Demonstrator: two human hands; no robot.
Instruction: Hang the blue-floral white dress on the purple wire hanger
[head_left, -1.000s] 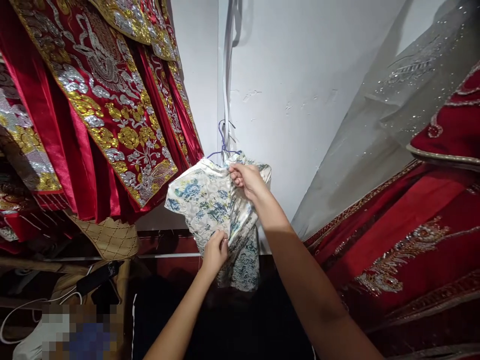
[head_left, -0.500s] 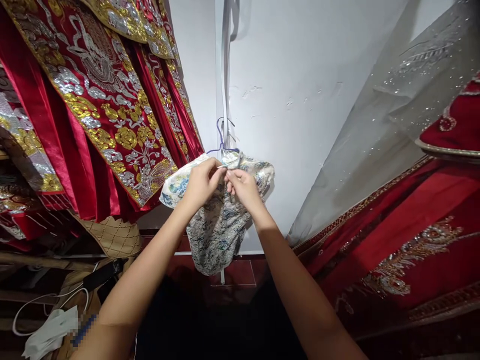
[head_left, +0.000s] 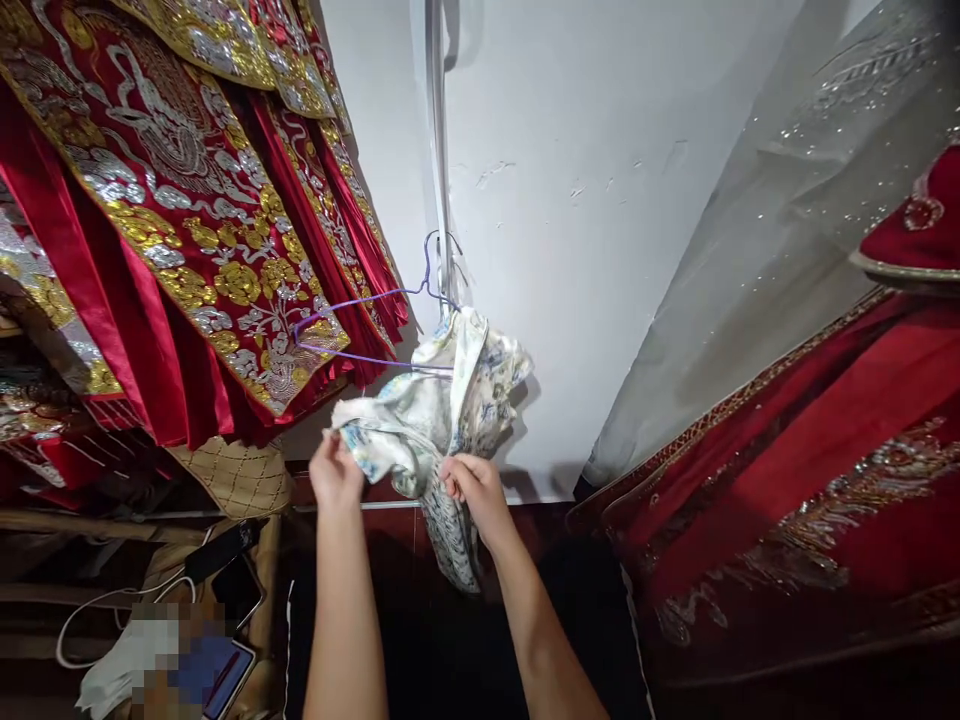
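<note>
A white garment with a blue and green floral print (head_left: 487, 385) hangs half off a purple wire hanger (head_left: 360, 300). The hanger's left arm is bare, while its right side still runs into the cloth. My left hand (head_left: 335, 472) is closed on the garment's left shoulder or sleeve edge, pulled out to the left below the hanger. My right hand (head_left: 471, 482) pinches the front edge of the same garment near its middle. The lower part of the cloth dangles beneath my right hand.
The hanger hooks by a pale vertical strip (head_left: 437, 150) on the white wall (head_left: 585, 250). Red embroidered garments (head_left: 217, 230) hang on the left. A sheer sparkly cloth (head_left: 720, 260) and red beaded garment (head_left: 787, 450) hang on the right. Phones (head_left: 236, 590) and a cable lie lower left.
Both hands have moved down, the left one also leftward. The garment's left shoulder has come off the hanger, baring its left arm, and the cloth is now bunched and pulled toward me.
</note>
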